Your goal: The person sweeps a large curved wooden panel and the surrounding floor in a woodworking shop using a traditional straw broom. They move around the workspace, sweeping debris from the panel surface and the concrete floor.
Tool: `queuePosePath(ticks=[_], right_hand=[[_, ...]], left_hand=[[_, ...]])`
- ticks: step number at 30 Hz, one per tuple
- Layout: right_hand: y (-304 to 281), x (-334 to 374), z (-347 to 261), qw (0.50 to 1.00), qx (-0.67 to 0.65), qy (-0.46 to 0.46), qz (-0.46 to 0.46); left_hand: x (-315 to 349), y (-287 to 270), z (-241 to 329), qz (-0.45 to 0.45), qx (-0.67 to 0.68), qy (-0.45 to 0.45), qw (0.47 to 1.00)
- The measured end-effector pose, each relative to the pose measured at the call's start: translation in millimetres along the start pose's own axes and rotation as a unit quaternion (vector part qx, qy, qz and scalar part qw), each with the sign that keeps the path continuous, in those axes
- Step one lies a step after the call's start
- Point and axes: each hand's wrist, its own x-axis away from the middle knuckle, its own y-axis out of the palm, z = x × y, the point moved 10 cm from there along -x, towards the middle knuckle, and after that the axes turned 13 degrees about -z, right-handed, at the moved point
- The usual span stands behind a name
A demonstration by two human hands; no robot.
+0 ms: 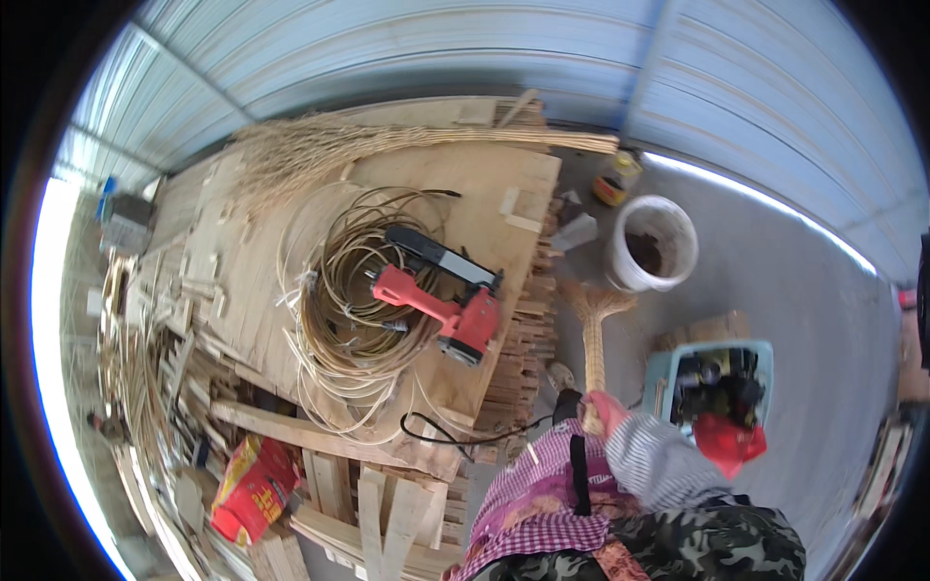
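My right hand, in a pink glove below a grey striped sleeve, is closed round the handle end of a straw broom. The broom's spread bristles point away from me over the floor, beside the edge of the wooden table. My left hand does not show; my checked purple apron and camouflage clothing fill the lower edge. On the table to the left, a red and black nail gun rests on a large coil of tan hose.
Beyond the broom stand a white bucket with dark contents and a yellowish bottle. A light-blue crate of dark items sits at right, a red bag beside it. A long twig broom lies across the table; wood scraps and a red sack lie left.
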Motion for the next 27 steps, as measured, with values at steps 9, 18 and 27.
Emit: queuePosePath(ticks=[9,18,27], right_hand=[[-89.0,405.2,95.8,0.821,0.520,0.097,0.217],[-106.7,620.2,198.3,0.757,0.533,0.046,0.374],[-207.0,836.0,382.5,0.704,0.468,-0.038,0.532]], left_hand=[[-67.3,-140.4,131.4,-0.020,0.024,0.186,0.982],[24.5,170.9,167.4,-0.395,-0.187,0.154,0.886],[377.8,461.8,-160.1,-0.647,-0.011,-0.530,0.548]])
